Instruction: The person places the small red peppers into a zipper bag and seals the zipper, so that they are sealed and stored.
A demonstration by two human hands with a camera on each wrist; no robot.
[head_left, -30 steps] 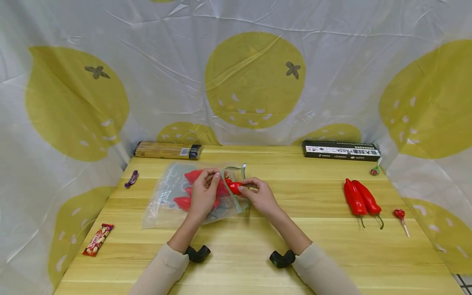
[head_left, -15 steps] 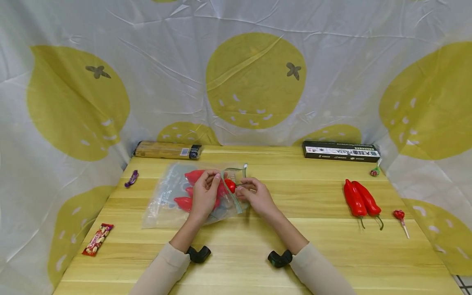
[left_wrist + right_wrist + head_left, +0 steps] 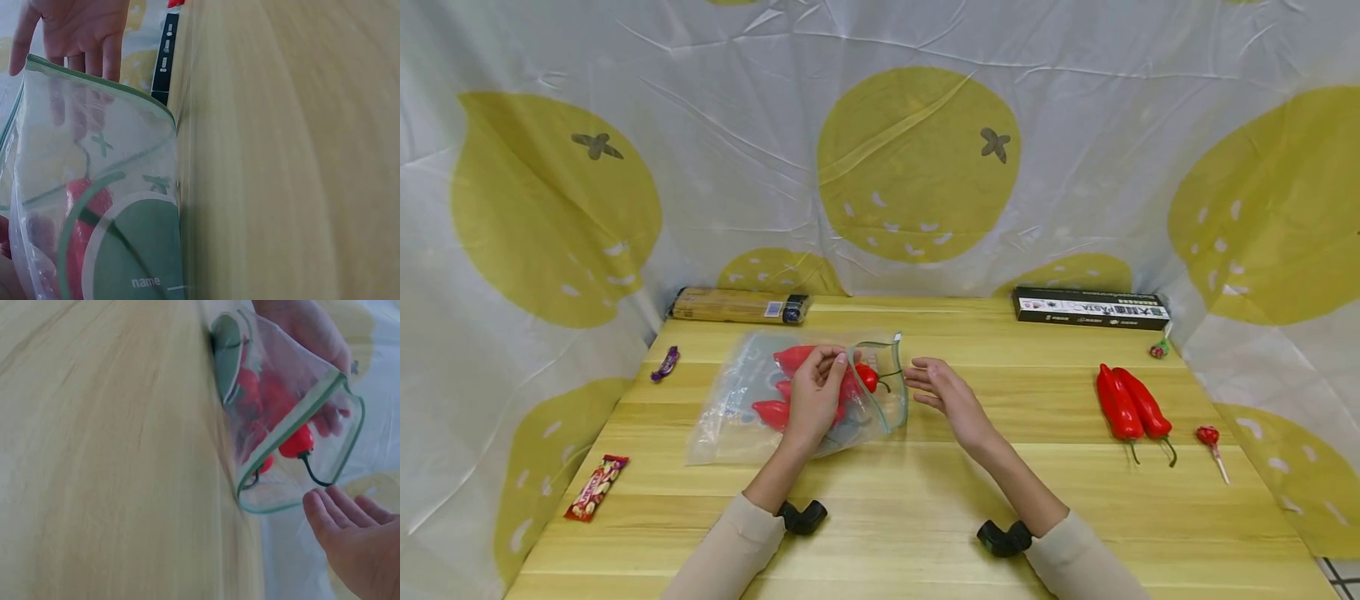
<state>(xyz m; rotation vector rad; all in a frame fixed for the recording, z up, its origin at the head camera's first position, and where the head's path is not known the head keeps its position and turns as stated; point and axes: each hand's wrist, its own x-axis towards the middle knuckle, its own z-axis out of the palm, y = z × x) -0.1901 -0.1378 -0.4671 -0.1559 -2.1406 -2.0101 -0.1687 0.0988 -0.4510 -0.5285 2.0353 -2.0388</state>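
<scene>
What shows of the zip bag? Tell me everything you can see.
The zip bag is clear and plastic-looking, with green strips along its mouth and a green printed panel reading "name". It lies on the wooden table, left of centre, mouth gaping to the right. Red peppers with dark stems lie inside. The left hand pinches it near the mouth; the right hand is just outside, contact unclear.
</scene>
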